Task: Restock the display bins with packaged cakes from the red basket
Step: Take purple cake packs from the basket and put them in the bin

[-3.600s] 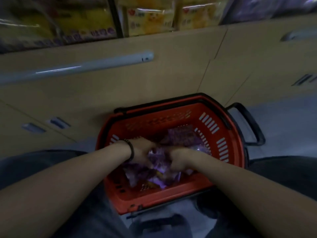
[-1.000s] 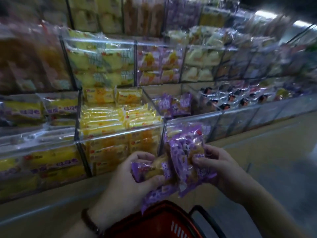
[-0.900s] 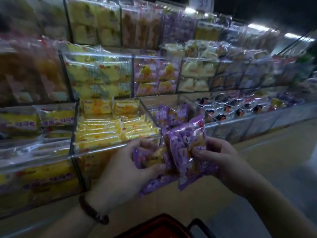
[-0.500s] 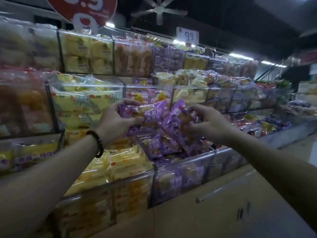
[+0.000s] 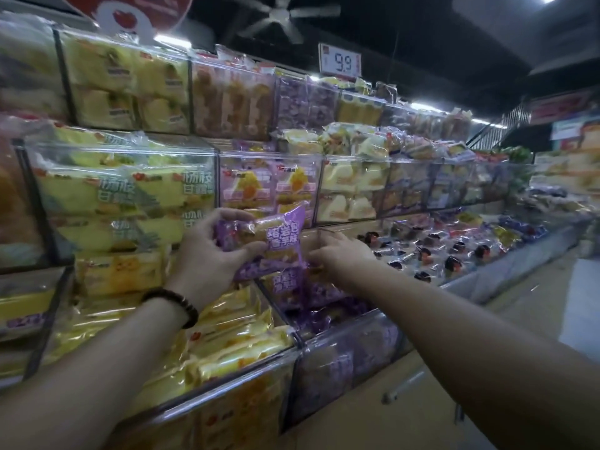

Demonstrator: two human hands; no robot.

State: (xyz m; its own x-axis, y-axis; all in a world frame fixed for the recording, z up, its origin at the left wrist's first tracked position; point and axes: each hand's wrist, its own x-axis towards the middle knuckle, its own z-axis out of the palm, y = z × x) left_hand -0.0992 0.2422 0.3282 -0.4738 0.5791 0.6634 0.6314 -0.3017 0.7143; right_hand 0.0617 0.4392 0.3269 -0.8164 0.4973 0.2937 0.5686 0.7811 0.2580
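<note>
Head view: left hand point(image 5: 207, 251) grips purple cake packets point(image 5: 276, 235) above clear purple bin point(image 5: 344, 349); packets hide fingertips of right hand point(image 5: 339, 253), grip cannot be told; yellow cakes point(image 5: 233, 336) in bin just left; half second ago right hand higher, holding packets; price sign point(image 5: 340, 63) reads 9.9.

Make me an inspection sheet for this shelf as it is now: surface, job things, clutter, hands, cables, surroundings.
Surface: purple bin, clear-walled, on the lowest tier, partly filled.
Job's things: held packs, purple, above the purple bin; binned packs lie inside it; red basket not in view.
Clutter: nothing seen.
Hands: left hand grips the held packs; right hand reaches into the purple bin, grasp unclear.
Cables: nothing seen.
Surroundings: yellow packs in the next bin to the left; price sign reading 9.9; fan on the ceiling; floor on the right.
</note>
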